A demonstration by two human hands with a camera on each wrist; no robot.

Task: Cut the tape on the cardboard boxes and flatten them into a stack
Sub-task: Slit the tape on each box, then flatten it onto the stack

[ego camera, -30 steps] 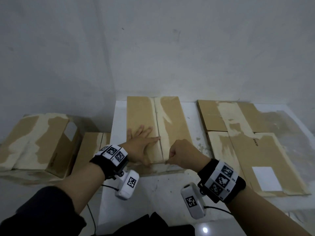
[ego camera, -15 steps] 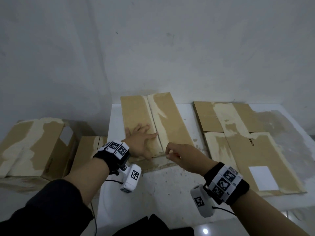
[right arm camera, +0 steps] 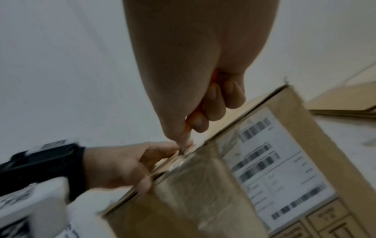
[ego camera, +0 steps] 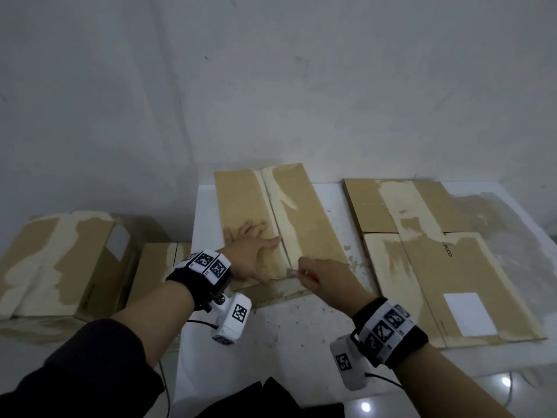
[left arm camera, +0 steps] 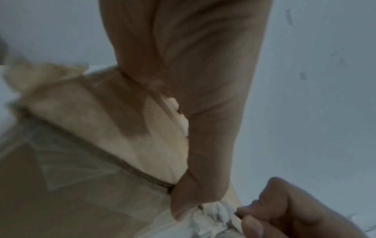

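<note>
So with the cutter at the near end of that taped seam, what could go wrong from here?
1. The left hand lies flat on the box with its thumb beside the blade tip; a slip could nick it.
2. The right hand grips the orange cutter at the box's near edge, so a pull toward the body may overshoot.
3. The seam tape looks torn and patchy, so the blade could snag.

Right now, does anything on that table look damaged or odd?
Yes: the box under the left hand and the flattened cardboard beside it show pale patches where the brown surface has torn away.
</note>
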